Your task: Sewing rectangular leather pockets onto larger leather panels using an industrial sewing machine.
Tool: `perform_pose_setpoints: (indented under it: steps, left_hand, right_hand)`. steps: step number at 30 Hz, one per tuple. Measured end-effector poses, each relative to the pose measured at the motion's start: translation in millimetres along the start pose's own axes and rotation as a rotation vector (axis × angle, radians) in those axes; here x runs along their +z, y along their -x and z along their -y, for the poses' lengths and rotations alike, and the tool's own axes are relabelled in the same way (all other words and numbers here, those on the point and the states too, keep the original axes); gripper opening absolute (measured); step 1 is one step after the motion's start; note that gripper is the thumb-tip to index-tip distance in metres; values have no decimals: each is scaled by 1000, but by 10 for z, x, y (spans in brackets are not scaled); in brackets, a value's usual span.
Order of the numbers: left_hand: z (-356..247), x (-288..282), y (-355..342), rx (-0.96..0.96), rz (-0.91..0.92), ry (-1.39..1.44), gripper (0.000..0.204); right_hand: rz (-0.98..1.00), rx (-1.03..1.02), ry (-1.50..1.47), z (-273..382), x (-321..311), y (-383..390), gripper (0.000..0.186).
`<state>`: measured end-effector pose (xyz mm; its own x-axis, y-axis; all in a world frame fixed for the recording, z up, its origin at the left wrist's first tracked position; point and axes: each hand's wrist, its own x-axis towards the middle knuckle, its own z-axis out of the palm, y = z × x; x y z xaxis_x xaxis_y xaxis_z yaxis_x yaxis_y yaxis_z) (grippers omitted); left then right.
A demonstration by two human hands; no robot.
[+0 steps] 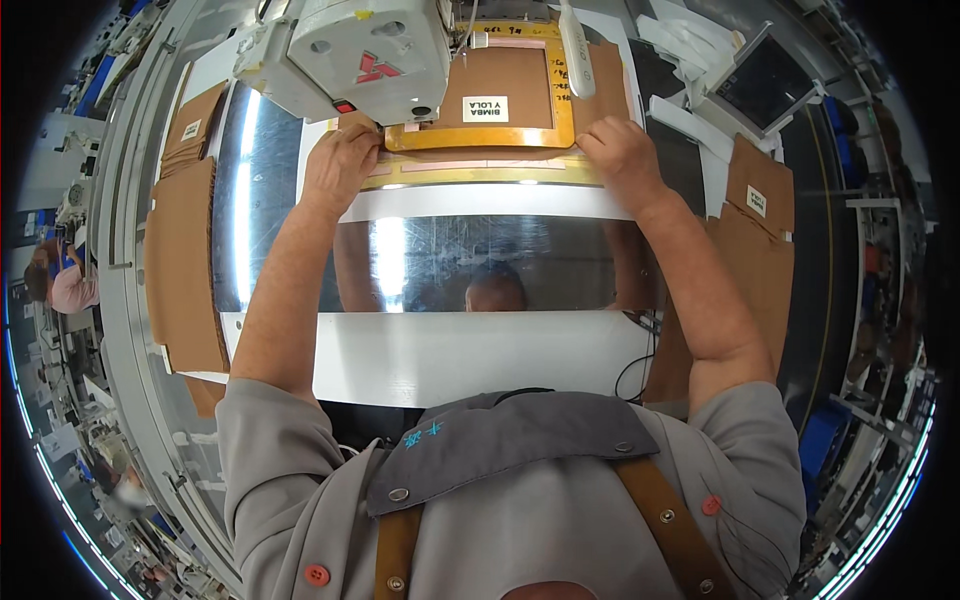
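A brown flat panel with a white label lies at the far middle of the work surface. Over it sits a yellow-orange clamp frame with rounded corners. My left hand is closed at the panel's near left edge, its fingertips partly hidden beside the machine head. At the near right edge, just outside the frame's corner, my right hand is closed with its fingers curled on the panel. A pale yellow template strip runs between my hands, below the frame.
A white sewing machine head overhangs the panel at upper left. Stacked brown panels lie to the left, and more brown panels to the right. A screen stands at far right. The shiny metal plate lies nearer me.
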<state>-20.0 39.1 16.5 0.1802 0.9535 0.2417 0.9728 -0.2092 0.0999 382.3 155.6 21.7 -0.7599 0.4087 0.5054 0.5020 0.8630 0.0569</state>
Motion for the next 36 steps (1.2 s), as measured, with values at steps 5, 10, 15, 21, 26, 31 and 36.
perform_pose_setpoints:
  steps: [5, 10, 15, 21, 26, 31, 36]
  left_hand:
    - [-90, -72, 198, 54, -154, 54, 6]
    - [-258, -273, 611, 46, -84, 46, 10]
    - [-773, -582, 1475, 40, 110, 54, 17]
    - [-1022, -543, 2225, -237, -15, 326, 35]
    - [-873, -301, 2295, -573, -249, 374, 54]
    - [-946, -204, 2280, -600, -165, 132, 45]
    - [-972, -136, 2268, -523, -74, 21, 30]
  right_hand:
    - [59, 48, -61, 106, -212, 62, 9]
    - [83, 39, -99, 351, -459, 136, 8]
    - [131, 64, -160, 866, -882, 722, 15]
    - [132, 397, -279, 1297, -1079, 1234, 38]
    - [98, 894, -215, 1165, -838, 1277, 43]
    - [155, 876, -124, 1216, -612, 1244, 41]
    - [138, 943, -296, 1401, -641, 1047, 26]
